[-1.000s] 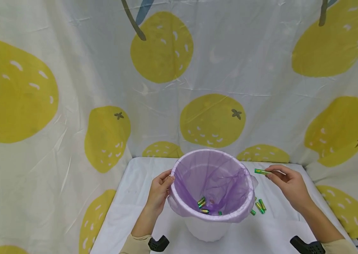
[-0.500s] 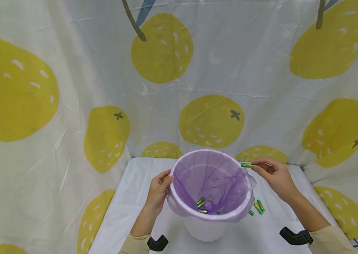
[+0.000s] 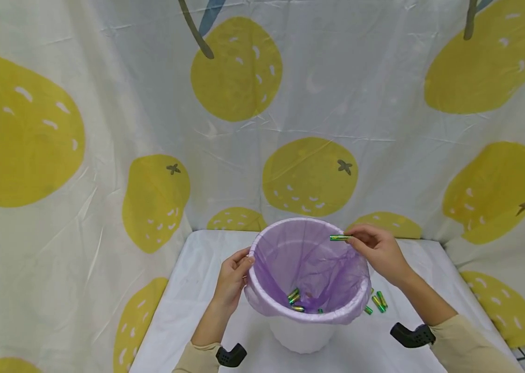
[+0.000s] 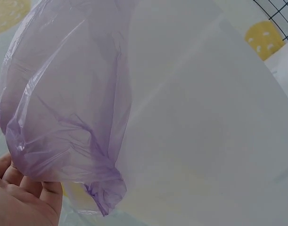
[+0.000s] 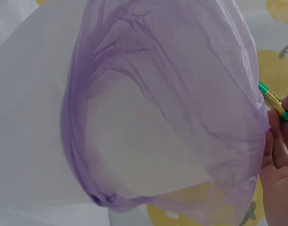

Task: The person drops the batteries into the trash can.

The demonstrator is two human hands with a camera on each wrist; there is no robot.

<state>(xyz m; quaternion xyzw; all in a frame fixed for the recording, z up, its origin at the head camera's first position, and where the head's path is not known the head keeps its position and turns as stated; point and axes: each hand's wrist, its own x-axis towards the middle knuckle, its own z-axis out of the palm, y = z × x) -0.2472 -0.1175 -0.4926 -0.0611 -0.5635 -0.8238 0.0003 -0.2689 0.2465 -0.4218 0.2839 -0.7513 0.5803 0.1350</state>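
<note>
A white bin (image 3: pixel 302 336) stands on the table, lined with a purple plastic bag (image 3: pixel 286 248) folded over its rim. My left hand (image 3: pixel 231 282) grips the rim at the left, thumb on top; in the left wrist view the fingers (image 4: pixel 28 186) lie beside the bag's overhang. With thumb and fingers, my right hand (image 3: pixel 379 254) pinches a green and gold battery (image 3: pixel 339 238) above the bin's right rim. The right wrist view shows this battery (image 5: pixel 272 100) past the bag's edge. Several batteries (image 3: pixel 294 296) lie at the bottom inside the bag.
Several more batteries (image 3: pixel 379 301) lie on the white tablecloth (image 3: pixel 411 336) right of the bin, partly hidden by it. A curtain printed with yellow fruit (image 3: pixel 225 155) hangs behind and beside the table.
My right hand has moved left with the battery, from beside the bin to above its right rim. The left hand and the bin have stayed in place.
</note>
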